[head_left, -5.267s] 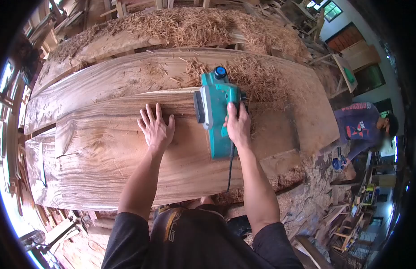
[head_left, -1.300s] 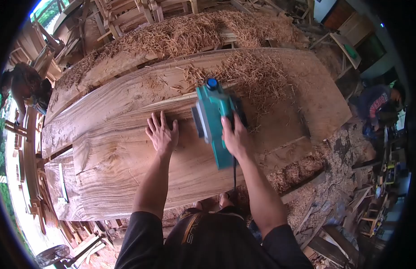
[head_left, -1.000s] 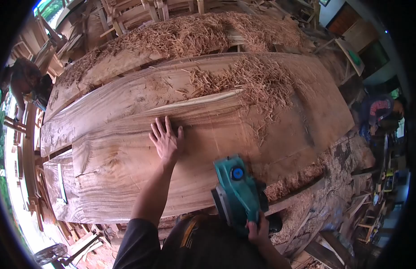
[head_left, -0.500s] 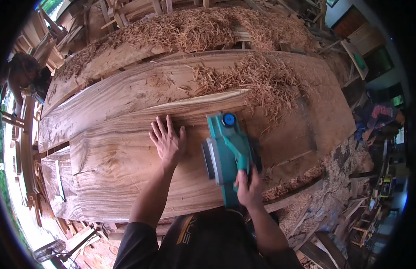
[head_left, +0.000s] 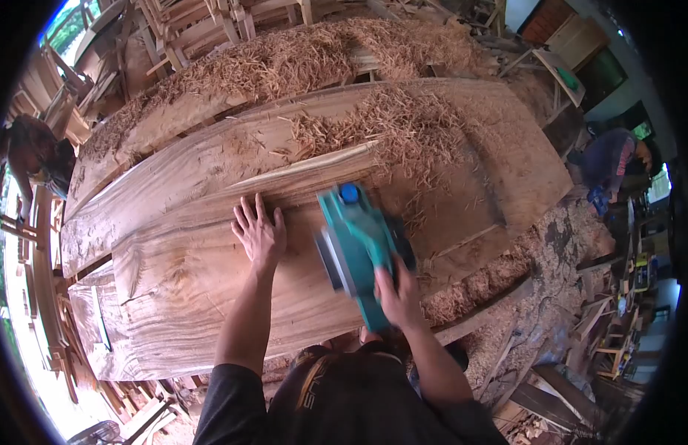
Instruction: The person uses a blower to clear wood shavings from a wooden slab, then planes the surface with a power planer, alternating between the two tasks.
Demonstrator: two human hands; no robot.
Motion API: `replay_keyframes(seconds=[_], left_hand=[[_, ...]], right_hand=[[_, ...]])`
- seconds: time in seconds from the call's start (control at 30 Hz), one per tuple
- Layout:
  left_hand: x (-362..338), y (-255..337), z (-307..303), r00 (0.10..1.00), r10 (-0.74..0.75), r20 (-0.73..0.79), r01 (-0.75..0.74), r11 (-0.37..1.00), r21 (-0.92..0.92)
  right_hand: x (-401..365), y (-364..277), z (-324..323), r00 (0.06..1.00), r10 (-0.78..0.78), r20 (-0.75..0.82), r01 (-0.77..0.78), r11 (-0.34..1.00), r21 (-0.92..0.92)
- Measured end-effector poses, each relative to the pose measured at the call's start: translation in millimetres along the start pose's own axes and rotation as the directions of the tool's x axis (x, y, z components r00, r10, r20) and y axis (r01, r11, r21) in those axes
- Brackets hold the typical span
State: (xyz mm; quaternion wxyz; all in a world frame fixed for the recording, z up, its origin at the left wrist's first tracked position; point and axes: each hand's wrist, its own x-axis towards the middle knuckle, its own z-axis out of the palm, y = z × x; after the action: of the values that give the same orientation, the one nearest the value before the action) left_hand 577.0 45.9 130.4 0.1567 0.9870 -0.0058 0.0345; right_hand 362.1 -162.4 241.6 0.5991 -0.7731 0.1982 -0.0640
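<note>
A wide wooden slab [head_left: 180, 267] with dark wavy grain lies in front of me. My left hand [head_left: 258, 231] rests palm down on it, fingers spread. My right hand [head_left: 397, 291] is wrapped round the rear handle of a teal power planer [head_left: 359, 230] with a blue knob at its front. The planer sits on the slab to the right of my left hand, slightly blurred; its underside is hidden. Curled wood shavings [head_left: 418, 133] are heaped on the wood beyond the planer.
Another long board [head_left: 143, 126] bearing shavings lies behind. One person [head_left: 40, 156] bends at the far left, another [head_left: 611, 159] at the right. Wooden frames [head_left: 203, 22] stand at the back. Shavings and scrap wood cover the ground at the lower right. A fan [head_left: 95, 432] is at the lower left.
The view has shifted, so the slab and both hands appear further left. The planer is tilted slightly more in the picture. My right hand keeps its hold; my left hand stays flat.
</note>
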Motion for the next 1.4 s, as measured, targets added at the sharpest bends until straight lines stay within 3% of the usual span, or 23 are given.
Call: replay_keyframes(seconds=[0.03, 0.13, 0.23, 0.37, 0.47, 0.63, 0.77, 0.83, 0.9, 1.0, 1.1, 1.13, 1.17, 1.23, 1.27, 1.3, 1.37, 1.4], left_hand=[[2, 0, 0, 1.0, 0.01, -0.007, -0.01, 1.0, 0.002], [2, 3, -1, 1.0, -0.013, 0.009, 0.013, 1.0, 0.01], [2, 3, 3, 1.0, -0.01, 0.001, 0.009, 0.999, 0.032], [2, 1, 3, 1.0, -0.006, 0.02, 0.005, 0.999, 0.049], [2, 3, 2, 1.0, -0.012, 0.025, 0.011, 0.998, 0.055], [2, 2, 0, 1.0, 0.005, 0.011, -0.005, 1.0, 0.016], [2, 2, -4, 1.0, -0.005, 0.016, 0.005, 1.0, -0.013], [2, 1, -4, 1.0, -0.003, 0.011, 0.003, 1.0, -0.015], [2, 2, -3, 1.0, -0.009, 0.004, 0.009, 1.0, -0.013], [-4, 4, -6, 1.0, -0.017, 0.007, 0.017, 1.0, -0.02], [-1, 4, -9, 1.0, -0.001, -0.013, 0.001, 0.999, -0.046], [-3, 5, -10, 1.0, -0.002, 0.01, 0.003, 0.999, -0.035], [0, 5, -11, 1.0, -0.005, 0.025, 0.005, 1.0, -0.024], [10, -14, 1, 0.99, 0.019, 0.138, -0.009, 0.998, -0.066], [21, -25, 5, 0.974, 0.019, 0.225, 0.02, 0.986, -0.168], [38, -47, 12, 0.931, 0.197, 0.308, -0.143, 0.971, -0.191], [26, -18, -44, 0.965, 0.259, 0.036, -0.209, 0.846, -0.49], [9, 12, -85, 0.925, 0.38, 0.009, -0.316, 0.78, -0.54]], right_hand=[[-33, 15, -10, 0.999, -0.04, -0.005, 0.04, 0.998, -0.041], [-140, 39, -40, 0.998, 0.065, -0.001, -0.065, 0.995, -0.073], [-163, 49, -52, 0.992, 0.125, 0.001, -0.124, 0.988, -0.087], [-124, 37, -44, 0.993, 0.115, 0.023, -0.113, 0.99, -0.087], [-59, 32, -16, 0.998, -0.061, -0.033, 0.057, 0.991, -0.117], [56, 1, 18, 0.999, -0.012, -0.03, 0.01, 0.998, -0.054], [55, -5, 15, 0.993, -0.116, -0.033, 0.113, 0.99, -0.082], [17, -2, 0, 0.996, -0.085, 0.009, 0.085, 0.984, -0.154], [-11, -13, -16, 0.983, -0.171, 0.067, 0.18, 0.969, -0.17], [-9, -23, -28, 0.92, 0.254, 0.298, -0.256, 0.966, -0.033], [4, -24, -20, 0.977, -0.002, 0.214, 0.064, 0.956, -0.285], [5, -24, -15, 0.965, -0.189, 0.182, 0.242, 0.909, -0.339], [3, -37, -11, 0.974, -0.136, 0.184, 0.198, 0.9, -0.387], [4, -26, 1, 0.914, -0.344, 0.215, 0.404, 0.822, -0.402], [-3, -28, 7, 0.919, -0.334, 0.208, 0.393, 0.803, -0.449], [-9, -31, 12, 0.924, -0.323, 0.204, 0.383, 0.781, -0.494], [-19, -35, 24, 0.928, -0.287, 0.238, 0.372, 0.753, -0.543], [-26, -35, 29, 0.926, -0.255, 0.278, 0.371, 0.748, -0.55]])
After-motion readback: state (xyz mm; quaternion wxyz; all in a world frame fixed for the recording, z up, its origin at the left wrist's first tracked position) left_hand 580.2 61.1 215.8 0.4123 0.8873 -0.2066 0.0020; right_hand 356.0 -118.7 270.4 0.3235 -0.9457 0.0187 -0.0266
